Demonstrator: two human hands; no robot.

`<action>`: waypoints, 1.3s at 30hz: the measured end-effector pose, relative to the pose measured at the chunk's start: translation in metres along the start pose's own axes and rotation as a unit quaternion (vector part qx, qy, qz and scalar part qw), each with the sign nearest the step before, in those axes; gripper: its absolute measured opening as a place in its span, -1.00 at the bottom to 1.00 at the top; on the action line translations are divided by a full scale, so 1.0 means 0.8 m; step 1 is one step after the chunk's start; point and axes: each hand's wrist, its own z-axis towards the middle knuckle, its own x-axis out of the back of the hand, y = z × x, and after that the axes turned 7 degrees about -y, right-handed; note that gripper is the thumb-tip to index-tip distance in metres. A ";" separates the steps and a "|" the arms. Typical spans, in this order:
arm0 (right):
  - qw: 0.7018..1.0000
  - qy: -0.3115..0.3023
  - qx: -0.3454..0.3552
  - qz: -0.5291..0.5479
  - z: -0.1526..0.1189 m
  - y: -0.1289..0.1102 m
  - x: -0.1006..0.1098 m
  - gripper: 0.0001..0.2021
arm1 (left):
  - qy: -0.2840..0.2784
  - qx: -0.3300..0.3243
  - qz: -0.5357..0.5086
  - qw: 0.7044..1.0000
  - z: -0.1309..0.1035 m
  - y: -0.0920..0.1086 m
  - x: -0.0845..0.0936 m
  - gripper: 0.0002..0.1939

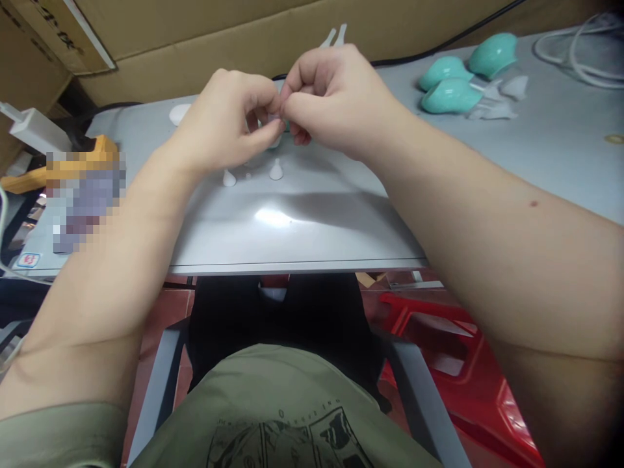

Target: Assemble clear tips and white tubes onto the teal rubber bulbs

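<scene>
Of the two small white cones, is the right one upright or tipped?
Upright: the white cone rests on its wide base, narrow tip up.

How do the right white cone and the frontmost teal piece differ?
Size: the right white cone is much smaller than the frontmost teal piece.
Shape: the cone tapers upward to a narrow top; the teal piece bulges, rounded.
Shared: both are on the grey table.

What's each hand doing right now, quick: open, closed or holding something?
Left hand: curled, but whether it holds anything can't be told.
Right hand: closed in a pinch; anything held is hidden.
</scene>
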 end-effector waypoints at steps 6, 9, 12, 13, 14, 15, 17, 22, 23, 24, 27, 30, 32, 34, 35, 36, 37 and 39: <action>1.000 -0.005 0.000 0.002 -0.001 -0.005 -0.002 -0.71 | -0.002 0.013 -0.009 1.000 0.002 0.011 0.005 -0.94; 1.000 -0.005 -0.001 0.004 -0.002 -0.005 -0.003 -0.71 | -0.021 0.055 -0.021 0.998 0.006 0.012 0.006 -0.93; 1.000 -0.008 0.002 0.013 -0.002 -0.003 -0.004 -0.71 | -0.009 0.021 -0.023 0.999 0.005 0.009 0.005 -0.90; 1.000 -0.009 0.005 0.019 -0.001 -0.001 -0.004 -0.72 | -0.006 0.007 -0.027 1.000 0.003 0.008 0.005 -0.90; 1.000 -0.008 0.010 0.026 0.000 0.001 -0.004 -0.72 | -0.005 -0.006 -0.028 1.000 0.001 0.007 0.005 -0.91; 0.999 -0.008 0.015 0.036 0.001 0.003 -0.004 -0.73 | -0.002 -0.022 -0.030 0.999 0.000 0.007 0.005 -0.92; 0.998 -0.010 0.025 0.055 0.003 0.007 -0.003 -0.74 | 0.000 -0.047 -0.035 0.998 -0.003 0.008 0.006 -0.85; 0.995 -0.035 0.053 0.083 0.004 0.016 0.001 -0.80 | -0.012 -0.039 -0.046 0.998 -0.002 0.011 0.007 -0.74; 0.994 -0.039 0.057 0.088 0.004 0.017 0.002 -0.81 | -0.012 -0.040 -0.041 0.998 -0.001 0.011 0.007 -0.77; 0.993 -0.042 0.057 0.091 0.004 0.017 0.002 -0.80 | -0.005 -0.055 -0.041 0.998 0.000 0.011 0.007 -0.79; 0.993 -0.041 0.055 0.091 0.005 0.018 0.001 -0.80 | 0.007 -0.054 -0.045 0.998 0.001 0.021 0.010 -0.81; 0.994 -0.032 0.046 0.089 0.006 0.017 -0.002 -0.75 | -0.038 0.013 -0.035 0.999 0.000 0.038 0.017 -0.77; 0.995 -0.027 0.040 0.088 0.007 0.015 -0.004 -0.72 | -0.037 0.017 -0.040 0.998 -0.001 0.046 0.021 -0.77; 0.995 -0.021 0.039 0.088 0.007 0.014 -0.004 -0.70 | -0.041 0.020 -0.044 0.998 -0.001 0.047 0.023 -0.77; 0.995 -0.020 0.041 0.087 0.008 0.013 -0.004 -0.69 | -0.048 0.024 -0.039 0.998 -0.001 0.046 0.023 -0.77; 0.995 -0.020 0.043 0.086 0.008 0.013 -0.004 -0.68 | -0.052 0.029 -0.034 0.998 -0.001 0.044 0.023 -0.79; 0.995 -0.019 0.046 0.085 0.008 0.014 -0.004 -0.68 | -0.052 0.029 -0.033 0.998 -0.001 0.042 0.022 -0.80; 0.994 -0.019 0.061 0.090 0.010 0.017 -0.003 -0.68 | -0.036 0.017 -0.036 0.999 -0.001 0.040 0.021 -0.82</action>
